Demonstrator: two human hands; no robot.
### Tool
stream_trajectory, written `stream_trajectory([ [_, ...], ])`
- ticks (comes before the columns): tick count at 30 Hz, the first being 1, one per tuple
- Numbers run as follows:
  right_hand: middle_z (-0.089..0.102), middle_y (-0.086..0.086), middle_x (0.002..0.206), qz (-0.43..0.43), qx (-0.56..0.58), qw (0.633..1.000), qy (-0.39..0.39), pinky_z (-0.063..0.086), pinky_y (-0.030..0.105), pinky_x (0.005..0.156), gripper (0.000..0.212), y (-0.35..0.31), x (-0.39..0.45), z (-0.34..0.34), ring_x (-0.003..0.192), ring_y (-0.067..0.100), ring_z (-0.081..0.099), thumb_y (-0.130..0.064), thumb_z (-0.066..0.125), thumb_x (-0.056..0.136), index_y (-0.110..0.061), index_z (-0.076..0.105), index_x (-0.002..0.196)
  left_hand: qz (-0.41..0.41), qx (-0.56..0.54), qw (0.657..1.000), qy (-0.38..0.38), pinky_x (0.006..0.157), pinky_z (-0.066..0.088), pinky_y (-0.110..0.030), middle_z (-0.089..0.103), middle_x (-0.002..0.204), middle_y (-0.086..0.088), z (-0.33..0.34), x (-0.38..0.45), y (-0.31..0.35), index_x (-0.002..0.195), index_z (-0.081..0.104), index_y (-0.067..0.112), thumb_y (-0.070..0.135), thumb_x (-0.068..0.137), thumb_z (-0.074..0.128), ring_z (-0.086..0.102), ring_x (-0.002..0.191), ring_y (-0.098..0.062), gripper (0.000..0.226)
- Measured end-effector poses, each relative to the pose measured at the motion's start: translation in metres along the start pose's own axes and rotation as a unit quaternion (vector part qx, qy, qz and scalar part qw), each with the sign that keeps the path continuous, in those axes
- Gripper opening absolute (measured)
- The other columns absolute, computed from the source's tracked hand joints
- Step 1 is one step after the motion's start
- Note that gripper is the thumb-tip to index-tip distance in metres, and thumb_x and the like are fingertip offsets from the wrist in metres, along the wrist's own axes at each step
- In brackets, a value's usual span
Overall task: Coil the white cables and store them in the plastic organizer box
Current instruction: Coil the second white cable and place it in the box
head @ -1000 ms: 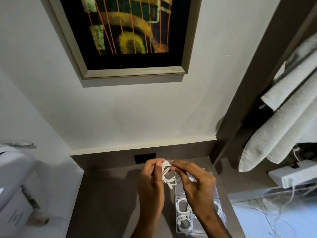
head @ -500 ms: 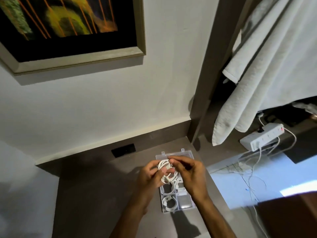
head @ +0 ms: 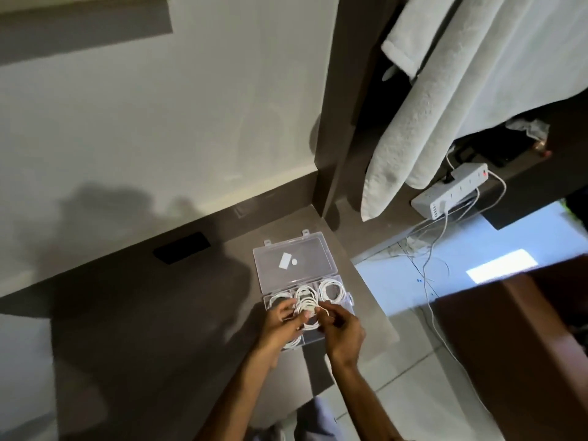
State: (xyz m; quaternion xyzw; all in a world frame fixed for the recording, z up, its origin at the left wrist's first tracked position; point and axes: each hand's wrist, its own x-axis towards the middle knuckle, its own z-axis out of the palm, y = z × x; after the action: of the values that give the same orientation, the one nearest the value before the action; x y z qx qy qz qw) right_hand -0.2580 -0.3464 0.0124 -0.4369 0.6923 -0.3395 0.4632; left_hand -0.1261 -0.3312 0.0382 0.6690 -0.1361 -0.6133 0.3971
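A clear plastic organizer box point(head: 348, 300) lies on the brown counter with its lid point(head: 296, 261) folded open toward the wall. Coiled white cables fill its far compartments, one coil point(head: 332, 289) at the far right. Just above the box's middle I hold a coiled white cable point(head: 307, 308) between both hands. My left hand point(head: 281, 323) pinches the coil's left side. My right hand point(head: 343, 332) grips its right side, a loose cable end sticking out near the fingers. My hands hide the near compartments.
The brown counter point(head: 159, 329) meets a white wall, with a black socket plate point(head: 183, 247) on the upstand. A white towel point(head: 445, 90) hangs at the right. Below it lies a white power strip point(head: 451, 194) with trailing wires point(head: 436, 297) over the floor.
The camera has tilted down and right; the picture frame has left the view. My hands and the coil have dropped closer to the box, whose open lid now shows.
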Motion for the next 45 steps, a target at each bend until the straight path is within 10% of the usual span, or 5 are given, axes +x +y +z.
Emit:
stream_trajectory([
  [13,0.084,0.006,0.108,-0.011,-0.156,0.987,0.047,0.064,0.042,0.088,0.015,0.049,0.002,0.013,0.094,0.027,0.078,-0.009,0.073,0.098,-0.015,0.084,0.107,0.172,0.405,0.876,0.198,0.087,0.056,-0.029,0.075,0.108,-0.003,0.026,0.018,-0.06,0.117,0.072,0.029,0.02,0.086,0.076,0.067,0.105,-0.02,0.033],
  [18,0.062,0.003,0.119,-0.049,-0.256,0.965,0.022,0.054,0.028,0.08,0.011,0.056,0.0,0.011,0.104,0.023,0.066,-0.014,0.076,0.096,-0.016,0.083,0.105,0.189,0.448,0.856,0.178,0.089,0.055,-0.032,0.064,0.124,0.001,0.024,0.024,-0.069,0.123,0.066,0.027,0.022,0.088,0.073,0.065,0.11,-0.021,0.036],
  [28,0.076,0.002,0.113,-0.079,-0.342,0.936,-0.037,0.045,0.023,0.072,0.016,0.051,0.007,0.008,0.095,0.024,0.073,-0.025,0.07,0.102,-0.018,0.073,0.115,0.2,0.512,0.812,0.195,0.091,0.054,-0.027,0.073,0.123,0.008,0.029,0.024,-0.078,0.126,0.063,0.026,0.045,0.092,0.064,0.07,0.111,-0.013,0.039],
  [38,0.067,0.005,0.147,-0.176,-0.355,0.906,-0.146,0.061,0.033,0.096,0.042,0.062,0.002,-0.018,0.125,0.024,0.07,-0.016,0.065,0.103,-0.025,0.067,0.144,0.21,0.514,0.817,0.156,0.091,0.057,-0.025,0.067,0.129,0.009,0.034,0.021,-0.075,0.126,0.066,0.03,0.023,0.092,0.068,0.068,0.11,-0.011,0.034],
  [45,0.063,0.008,0.13,-0.142,-0.373,0.908,-0.126,0.056,0.026,0.081,0.021,0.052,0.013,-0.02,0.113,0.025,0.066,-0.027,0.067,0.104,-0.019,0.079,0.12,0.175,0.565,0.785,0.185,0.093,0.053,-0.036,0.06,0.119,0.008,0.035,0.03,-0.066,0.116,0.063,0.035,0.037,0.087,0.07,0.061,0.109,-0.014,0.03],
])
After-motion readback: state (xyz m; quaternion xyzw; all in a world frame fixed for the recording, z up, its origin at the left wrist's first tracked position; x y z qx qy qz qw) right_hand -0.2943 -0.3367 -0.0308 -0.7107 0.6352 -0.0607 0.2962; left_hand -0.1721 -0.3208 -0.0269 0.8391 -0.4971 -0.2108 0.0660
